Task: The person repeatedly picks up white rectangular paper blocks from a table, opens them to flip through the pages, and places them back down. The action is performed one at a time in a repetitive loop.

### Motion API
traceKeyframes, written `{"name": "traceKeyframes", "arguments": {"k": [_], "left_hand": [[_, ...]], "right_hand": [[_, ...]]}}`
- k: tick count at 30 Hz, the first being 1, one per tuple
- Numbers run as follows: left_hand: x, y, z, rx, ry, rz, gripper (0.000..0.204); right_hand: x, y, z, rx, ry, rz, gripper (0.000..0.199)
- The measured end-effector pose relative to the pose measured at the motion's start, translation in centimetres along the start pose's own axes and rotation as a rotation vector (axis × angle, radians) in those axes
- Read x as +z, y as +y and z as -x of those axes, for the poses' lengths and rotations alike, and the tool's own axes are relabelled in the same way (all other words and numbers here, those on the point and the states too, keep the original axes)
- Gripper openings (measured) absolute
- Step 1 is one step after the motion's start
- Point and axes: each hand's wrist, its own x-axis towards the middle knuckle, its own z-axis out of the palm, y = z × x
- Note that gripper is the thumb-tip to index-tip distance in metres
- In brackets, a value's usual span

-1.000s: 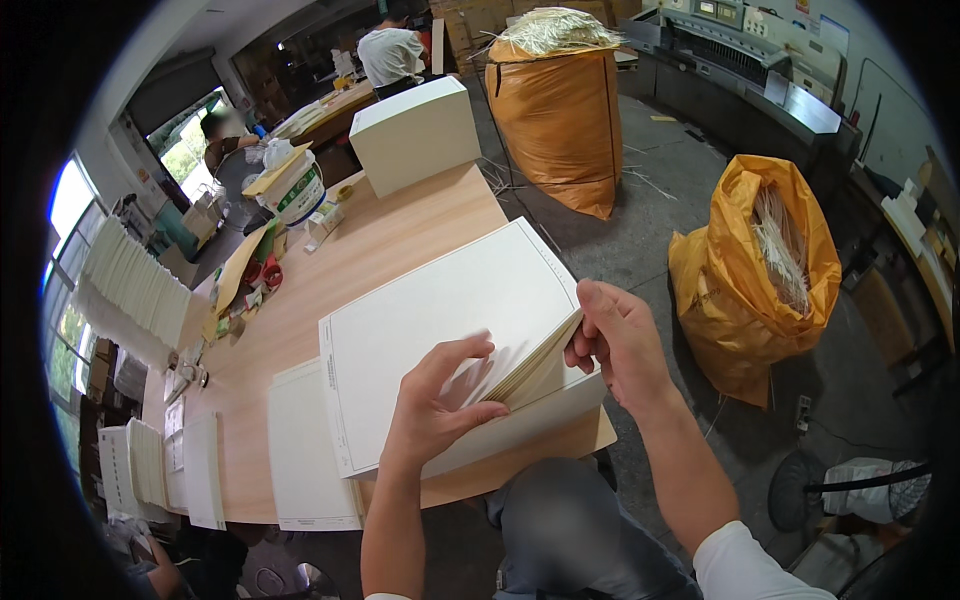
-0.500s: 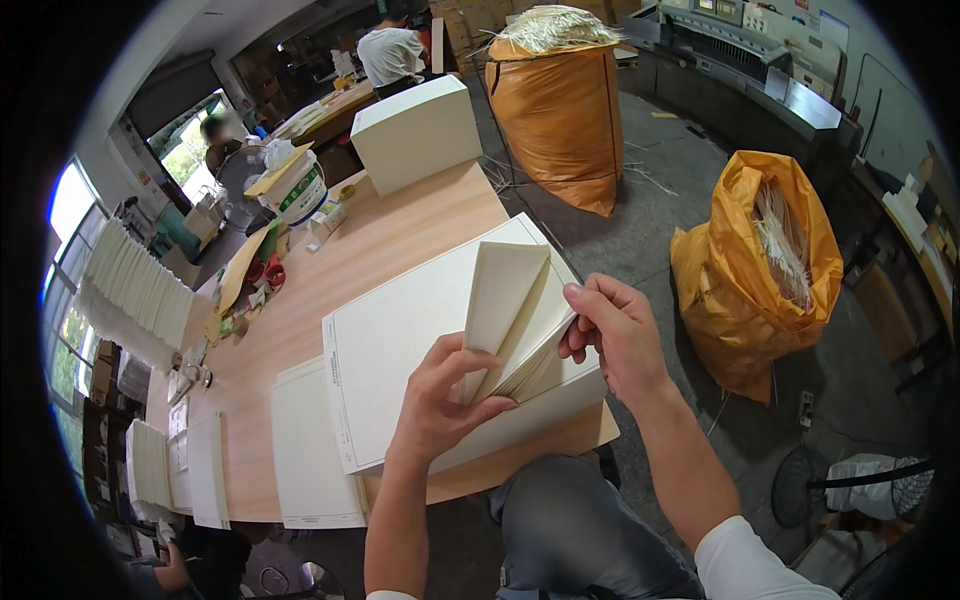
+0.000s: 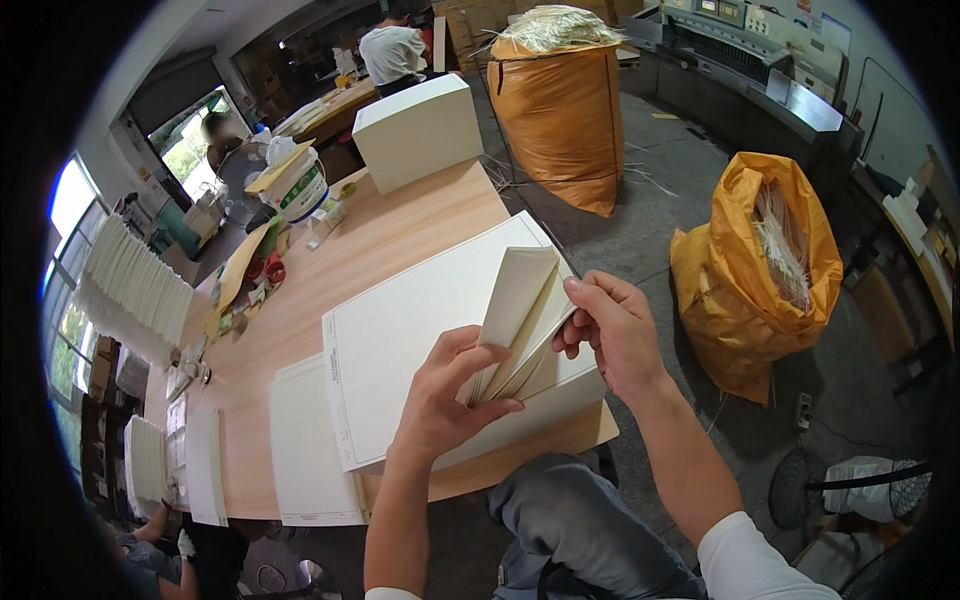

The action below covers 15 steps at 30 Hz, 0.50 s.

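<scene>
My left hand [image 3: 450, 385] is closed round the lower end of a small bundle of folded white paper sheets [image 3: 518, 305], thumb on the near side. At the bundle's right upper edge, my right hand [image 3: 612, 325] pinches the sheets between thumb and fingers. The sheets fan apart, with one folded flap standing up on the left. Beneath both hands lies a thick stack of large white sheets [image 3: 410, 325] with thin printed border lines. A lower stack of white sheets [image 3: 308, 440] lies just left of it.
The wooden table [image 3: 300, 310] also bears a tall white paper block [image 3: 420, 135], a white bucket [image 3: 300, 190] and red tape rolls [image 3: 273, 268]. Orange sacks of paper strips [image 3: 560, 130] stand on the floor beyond and at right. Other people are at the back and lower left.
The folded flap has swung to the right and lies closer to my right hand. Both hands keep their grip. At lower left, another person's gloved hand has come into view.
</scene>
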Motion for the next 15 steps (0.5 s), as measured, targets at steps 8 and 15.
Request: {"name": "traceKeyframes", "arguments": {"k": [8, 15], "left_hand": [[-0.3, -0.5, 0.0, -0.026, 0.015, 0.086, 0.063], [0.8, 0.5, -0.1, -0.103, 0.191, 0.089, 0.045]], "right_hand": [[-1.1, 0.8, 0.1, -0.035, -0.024, -0.022, 0.042], [-1.4, 1.3, 0.1, -0.211, 0.024, 0.505, 0.04]]}}
